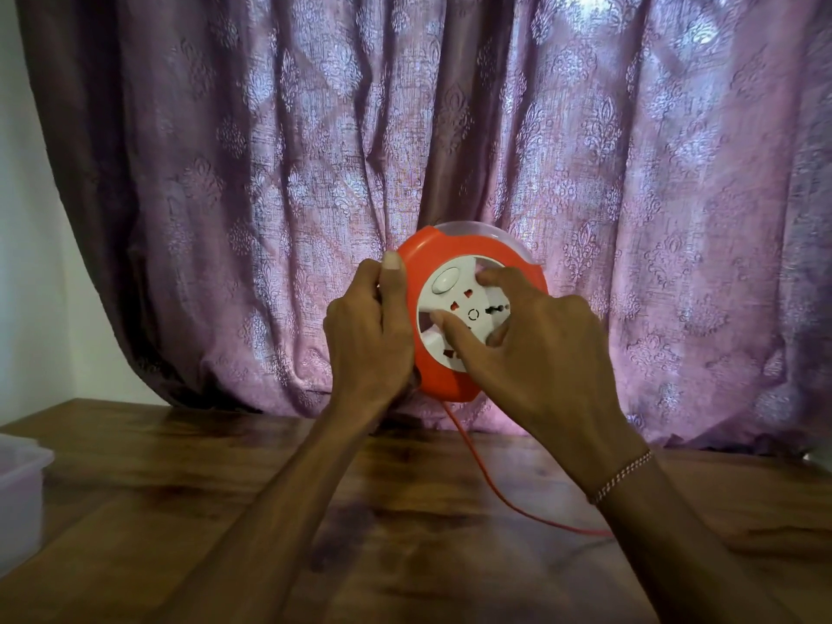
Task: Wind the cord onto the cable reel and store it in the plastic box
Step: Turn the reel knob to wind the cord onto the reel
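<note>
Orange plastic formed the rim of the cable reel (472, 317), which was held upright in the air above the wooden worktop (405, 511), its white socket face (463, 308) turned toward the person. The left hand (369, 326) gripped the reel's left edge, fingers curled round the rim and thumb laid along its front, apparently to keep the housing from turning. The right hand (540, 349) rested on the white centre with its fingers (454, 328) spread apart and pressed into the recesses between the spokes, a hold that looked suited to rotating the inner hub and drawing cord in. The orange cord (486, 479) hung from the reel's underside and trailed across the worktop to the right, so winding seemed unfinished. The plastic box (20, 493) stood well apart at the left edge, waiting for the reel.
</note>
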Action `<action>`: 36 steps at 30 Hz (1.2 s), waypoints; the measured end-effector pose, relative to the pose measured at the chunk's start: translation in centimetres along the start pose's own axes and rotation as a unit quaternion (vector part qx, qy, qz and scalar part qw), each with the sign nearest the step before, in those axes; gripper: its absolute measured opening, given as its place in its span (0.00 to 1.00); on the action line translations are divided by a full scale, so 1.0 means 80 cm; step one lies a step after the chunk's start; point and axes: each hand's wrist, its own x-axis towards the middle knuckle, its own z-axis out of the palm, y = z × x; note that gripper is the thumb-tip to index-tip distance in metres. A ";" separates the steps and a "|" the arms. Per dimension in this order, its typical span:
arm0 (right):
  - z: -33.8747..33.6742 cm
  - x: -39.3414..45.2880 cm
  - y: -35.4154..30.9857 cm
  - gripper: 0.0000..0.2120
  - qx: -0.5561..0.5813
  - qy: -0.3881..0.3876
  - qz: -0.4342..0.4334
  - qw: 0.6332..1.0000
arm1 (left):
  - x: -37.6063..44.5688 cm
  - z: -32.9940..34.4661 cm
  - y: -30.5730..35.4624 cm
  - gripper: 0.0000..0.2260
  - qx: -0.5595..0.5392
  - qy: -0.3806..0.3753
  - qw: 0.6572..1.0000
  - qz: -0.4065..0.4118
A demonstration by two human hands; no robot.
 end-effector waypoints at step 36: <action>-0.011 0.003 0.000 0.33 -0.064 0.008 -0.014 0.998 | 0.000 0.000 0.002 0.23 0.004 -0.009 1.000 0.007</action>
